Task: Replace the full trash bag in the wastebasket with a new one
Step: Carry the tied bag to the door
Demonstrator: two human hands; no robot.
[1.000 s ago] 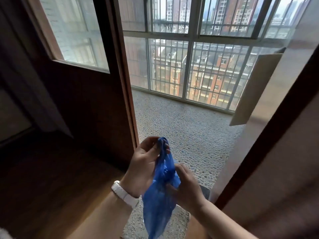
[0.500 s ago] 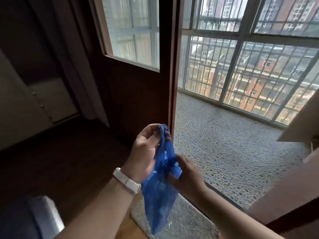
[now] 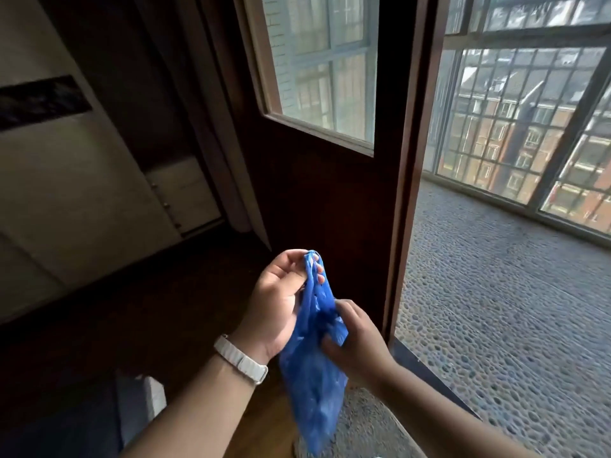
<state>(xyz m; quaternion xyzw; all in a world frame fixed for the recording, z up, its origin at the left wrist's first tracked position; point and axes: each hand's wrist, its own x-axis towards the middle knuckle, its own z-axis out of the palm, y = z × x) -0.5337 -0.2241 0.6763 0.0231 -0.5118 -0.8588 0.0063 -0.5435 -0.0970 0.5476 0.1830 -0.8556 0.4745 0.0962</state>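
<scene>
No wastebasket shows anywhere in the head view, and a pale blurred object [image 3: 145, 404] at the bottom edge, left of the dark wooden door [image 3: 330, 193], is too cut off to identify. The blue trash bag [image 3: 314, 375] hangs crumpled in front of the door's lower panel; its lower end nearly reaches the bottom edge of the view. The left hand [image 3: 281, 299], a white band [image 3: 241, 358] on its wrist, pinches the bag's gathered top between thumb and fingers. The right hand [image 3: 357, 342] grips the bag's middle. Right of the door, a pebble-textured floor [image 3: 496, 309] lies open up to the grilled windows [image 3: 529, 127]. The bag is thin, wrinkled plastic.
</scene>
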